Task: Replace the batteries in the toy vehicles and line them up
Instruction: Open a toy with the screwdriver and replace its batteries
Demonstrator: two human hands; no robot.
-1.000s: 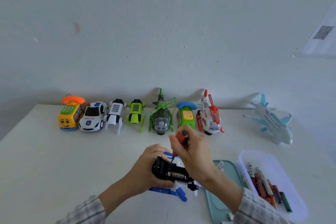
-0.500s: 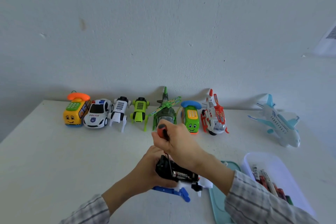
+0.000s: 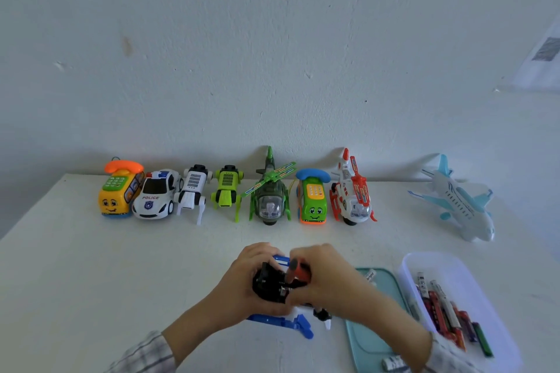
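Seven toys lined up along the far edge of the white table [image 3: 75, 266], left to right: yellow phone-bus with orange handset [image 3: 119, 189], white police car [image 3: 156, 195], white robot dog [image 3: 192, 191], lime-green robot dog [image 3: 227, 191], green camouflage helicopter [image 3: 269, 194], green phone-bus with blue handset [image 3: 312, 195], white-and-red helicopter [image 3: 351, 191]. These look done, as a judgement from their placing only; battery state not visible. Pale blue-and-white toy airliner [image 3: 457, 200] sits apart toward the far right corner, angled, not in the row; probably waiting.

Work in hand at the near middle of the table: blue-and-white toy with black underside [image 3: 269, 285] turned belly-up, blue parts sticking out front and back. Left hand [image 3: 242, 285] grips the toy body, fingers wrapped round its left side. Right hand [image 3: 327, 285] fingers clenched on the red-handled screwdriver [image 3: 298, 271], which lies low against the open black compartment; can't tell if the tip is on a screw or prying a cell.

Near right corner: teal flat lid [image 3: 375, 327] just beside the right forearm, a loose battery at its near end; clear plastic tray [image 3: 424, 263] to its right, holding mixed AA batteries [image 3: 445, 309].

Left to do: finish this toy, set it in the row, then likely the airliner.
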